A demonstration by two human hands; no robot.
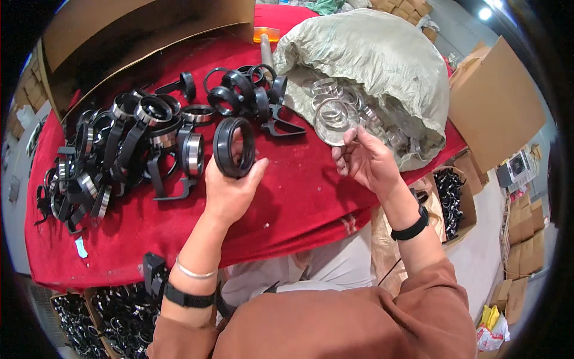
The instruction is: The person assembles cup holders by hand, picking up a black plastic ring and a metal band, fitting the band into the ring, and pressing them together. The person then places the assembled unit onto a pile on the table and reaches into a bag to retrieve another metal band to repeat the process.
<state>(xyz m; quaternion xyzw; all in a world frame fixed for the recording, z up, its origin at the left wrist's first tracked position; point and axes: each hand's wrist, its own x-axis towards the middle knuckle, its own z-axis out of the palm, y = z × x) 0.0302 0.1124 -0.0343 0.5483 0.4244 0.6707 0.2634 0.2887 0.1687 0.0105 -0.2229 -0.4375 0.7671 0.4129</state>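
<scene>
My left hand (pixel 230 188) is closed around a thick black ring (pixel 223 146), which stands nearly upright above the red cloth. Between the thumb and fingers of my right hand (pixel 368 160) is the edge of a thin shiny ring (pixel 324 130). That hand is in front of the mouth of a pale woven sack (pixel 365 45), where several silvery rings (pixel 326 87) lie. Left of my left hand, black ring-shaped parts with handle-like arms and silver bands (pixel 128 134) lie heaped. A smaller group of black ring parts (pixel 242 90) sits farther back.
A red cloth (pixel 287 206) covers the table. An open cardboard box (pixel 149 36) stands at the back left, with an orange item (pixel 266 33) beside it. Boxes of black parts stand below, at lower left (pixel 122 317) and right (pixel 448 197). A cardboard flap (pixel 496 99) rises at right.
</scene>
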